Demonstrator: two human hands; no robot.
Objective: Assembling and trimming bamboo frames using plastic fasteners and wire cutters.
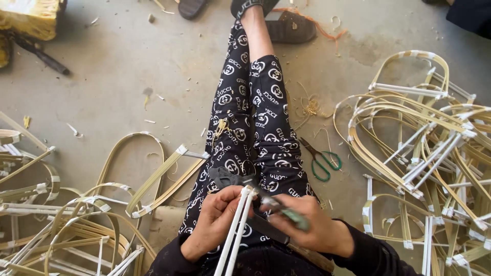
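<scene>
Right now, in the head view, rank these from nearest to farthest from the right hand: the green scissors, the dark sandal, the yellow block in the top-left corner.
From the right hand:
1. Green scissors, on the floor just above it, right of the legs.
2. Dark sandal, at the top, by the foot.
3. Yellow block, far top-left corner.

grey concrete floor (pixel 123 66), bent cane frames (pixel 424 148) piled right and left, green-handled scissors (pixel 322 159), dark sandals (pixel 289 25), scattered shavings

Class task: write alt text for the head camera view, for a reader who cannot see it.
A seated person's left hand holds two white strips over their lap while the right hand holds a green-handled tool against them. Bent bamboo frames lie piled on the concrete floor, and green scissors lie nearby.
</scene>
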